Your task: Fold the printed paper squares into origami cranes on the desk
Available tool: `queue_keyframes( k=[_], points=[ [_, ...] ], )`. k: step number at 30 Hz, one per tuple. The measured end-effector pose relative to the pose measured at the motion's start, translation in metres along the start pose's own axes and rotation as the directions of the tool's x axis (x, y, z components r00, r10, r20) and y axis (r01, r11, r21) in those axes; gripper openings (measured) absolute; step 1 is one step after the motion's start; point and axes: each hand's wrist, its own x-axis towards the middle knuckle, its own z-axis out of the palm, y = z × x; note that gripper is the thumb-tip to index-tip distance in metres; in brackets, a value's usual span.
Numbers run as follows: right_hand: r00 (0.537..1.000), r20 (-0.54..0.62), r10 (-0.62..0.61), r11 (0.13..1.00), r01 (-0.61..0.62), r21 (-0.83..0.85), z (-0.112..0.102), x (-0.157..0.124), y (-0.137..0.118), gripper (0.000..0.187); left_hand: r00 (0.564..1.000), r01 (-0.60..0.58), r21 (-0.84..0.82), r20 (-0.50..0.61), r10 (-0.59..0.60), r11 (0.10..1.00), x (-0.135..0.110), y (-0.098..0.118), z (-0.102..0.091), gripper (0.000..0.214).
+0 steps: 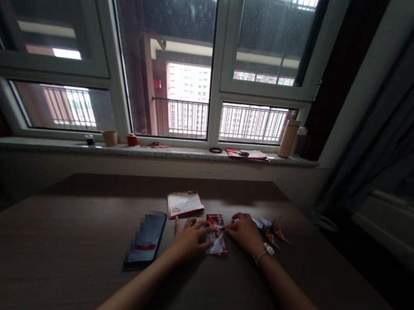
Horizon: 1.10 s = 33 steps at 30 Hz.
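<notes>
A red and white printed paper [217,245], narrow and glossy, lies on the brown table between my hands. My left hand [191,239] rests over its left edge with the fingers spread. My right hand [245,234] is at its right edge, thumb and forefinger brought together at the paper's middle; whatever small thing is between them is too small to make out. Just right of that hand lie cut paper scraps [275,234], some dark and yellow, partly hidden by it. Behind my left hand is a stack of printed sheets [185,204] with red edges.
A phone [146,241] lies left of my left hand. Along the windowsill [184,154] stand a paper cup [110,138], a red spool [131,139], a dark ring [215,150], scissors [244,154] on printed sheets, and a tan bottle [289,139]. Dark curtains hang at right.
</notes>
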Motion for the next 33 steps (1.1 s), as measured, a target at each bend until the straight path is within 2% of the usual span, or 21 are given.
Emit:
queue_keyframes(
  k=[8, 13, 23, 33],
  points=[
    [0.988, -0.01, -0.156, 0.98, 0.156, 0.127, 0.005, 0.002, 0.012, 0.021, 1.0, -0.008, -0.025, -0.017, 0.008, 1.0, -0.001, -0.001, 0.001, 0.044],
    [0.982, 0.004, -0.187, 0.968, 0.183, 0.173, 0.002, 0.001, 0.013, 0.022, 1.0, -0.001, -0.031, -0.013, 0.001, 1.0, -0.001, -0.001, 0.001, 0.043],
    [0.989, -0.08, -0.125, 0.992, 0.125, -0.007, 0.009, 0.004, 0.006, 0.023, 1.0, 0.009, -0.008, 0.001, -0.009, 1.0, 0.001, -0.001, 0.0, 0.044],
    [0.992, -0.125, -0.019, 0.99, 0.001, -0.142, 0.008, 0.002, -0.009, 0.024, 1.0, 0.016, -0.029, -0.005, -0.017, 0.999, 0.001, -0.001, -0.001, 0.043]
  ],
)
